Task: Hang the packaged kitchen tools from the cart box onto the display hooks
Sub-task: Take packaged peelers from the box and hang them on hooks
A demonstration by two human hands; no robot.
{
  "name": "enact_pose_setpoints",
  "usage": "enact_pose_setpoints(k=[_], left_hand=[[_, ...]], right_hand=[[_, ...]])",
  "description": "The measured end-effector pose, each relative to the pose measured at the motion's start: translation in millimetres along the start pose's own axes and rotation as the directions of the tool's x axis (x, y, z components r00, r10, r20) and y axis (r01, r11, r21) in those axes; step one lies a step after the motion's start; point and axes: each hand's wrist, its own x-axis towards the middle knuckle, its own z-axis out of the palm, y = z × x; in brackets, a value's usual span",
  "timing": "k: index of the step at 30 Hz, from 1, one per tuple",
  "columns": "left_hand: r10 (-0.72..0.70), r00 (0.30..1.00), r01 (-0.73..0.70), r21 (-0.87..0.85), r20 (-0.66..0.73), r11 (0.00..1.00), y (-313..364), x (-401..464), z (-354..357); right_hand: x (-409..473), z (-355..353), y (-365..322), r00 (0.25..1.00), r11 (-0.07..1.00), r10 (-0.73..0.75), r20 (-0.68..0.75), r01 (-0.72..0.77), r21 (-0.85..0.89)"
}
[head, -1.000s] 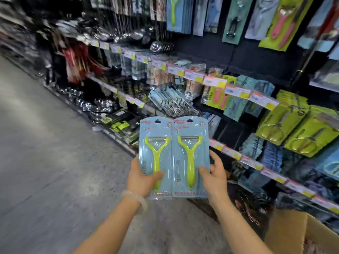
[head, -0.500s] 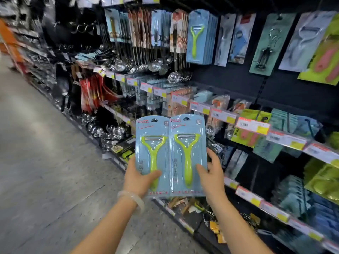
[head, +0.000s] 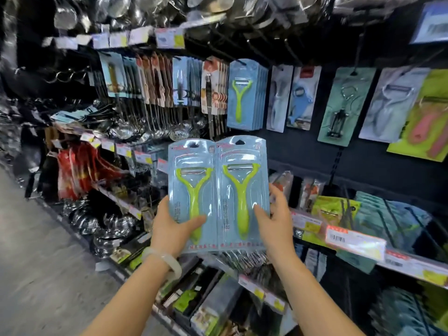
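Both hands [head: 174, 226] [head: 276, 221] grip peeler packs [head: 218, 190], crowded shelves [head: 351, 241]

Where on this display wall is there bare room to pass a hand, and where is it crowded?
Bare black panel shows below the hanging peeler packs, right of the held packs. The ladle hooks left are crowded.

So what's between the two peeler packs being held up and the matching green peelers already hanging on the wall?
In the head view, only bare dark back panel separates the held peeler packs from the hanging peeler stack just above.
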Motion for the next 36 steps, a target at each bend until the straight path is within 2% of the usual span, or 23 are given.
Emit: enact_pose_setpoints(k=[10,20,27,36], left_hand=[[0.11,0.98,-0.089,-0.13,0.166,0.988,24.9,133.9,-4.0],[0.197,0.949,-0.151,-0.194,0.247,0.969,36.1,248.1,-29.6],[0.199,0.931,-0.131,-0.231,0.305,0.964,26.6,285.5,-35.0],[0.2,0.917,-0.113,-0.257,0.344,0.96,22.1,302.7,-34.3]], right_hand=[[91.7,60.8,-5.0,0.979,0.996,-0.085,-0.187,0.076,-0.052],[158.0,132.6,-34.0,0.93,0.964,-0.26,-0.258,0.236,-0.123],[189.8,157.3,-71.4,0.884,0.928,-0.373,-0.282,0.35,-0.127],[210.5,161.4,-71.9,0.872,0.937,-0.349,-0.343,0.322,-0.134]])
